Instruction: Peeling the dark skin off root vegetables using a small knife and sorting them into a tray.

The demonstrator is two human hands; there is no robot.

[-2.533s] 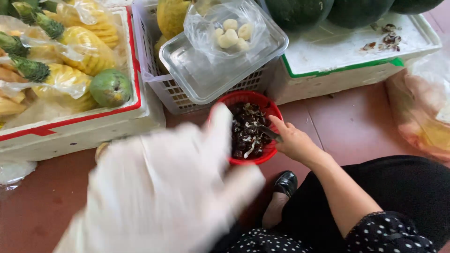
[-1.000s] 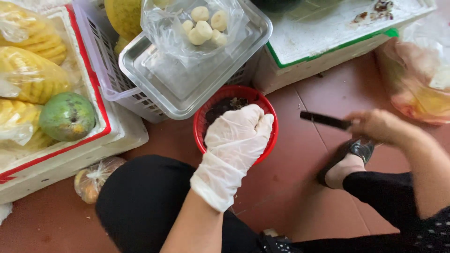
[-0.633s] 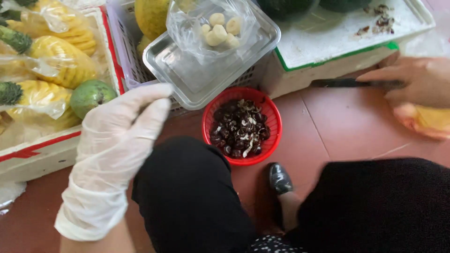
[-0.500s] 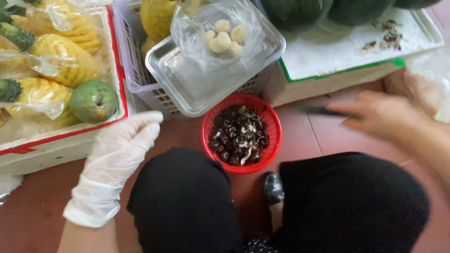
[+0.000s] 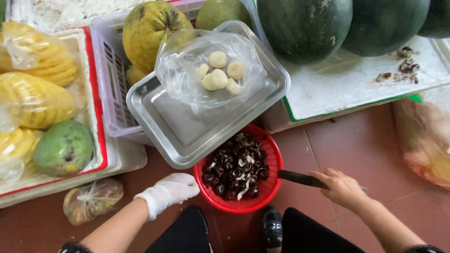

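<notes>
**Knife and glove at the red basket**

Seen from above, over dark-clad knees and a black shoe [image 5: 272, 228]. On the reddish tiled floor [image 5: 356, 150], a round red basket [image 5: 262, 197] filled with dark shells and pale scraps [image 5: 234, 171]. Just left of its rim, the left hand [image 5: 172, 189] in a white glove, fingers curled loosely, grasping nothing, fingertips close to the basket's edge. On the right, the bare right hand [image 5: 342, 187] clenched around the handle of a dark knife [image 5: 300, 178], blade pointing left and reaching the basket's right rim. Overlapping the basket's far side, a steel tray [image 5: 187, 131] resting on a pale plastic crate [image 5: 110, 89], carrying a clear bag [image 5: 187, 79] with peeled white pieces [image 5: 218, 75] inside. In the crate behind, large yellow-green fruit [image 5: 150, 28]. Far left, a white foam box with red edging [image 5: 101, 140] holding bagged pineapples [image 5: 37, 98] and a green mango [image 5: 63, 147]. Upper right, dark green watermelons [image 5: 304, 26] on a white foam lid [image 5: 356, 79]. Lower left, a small knotted bag [image 5: 91, 199] on the floor.
</notes>
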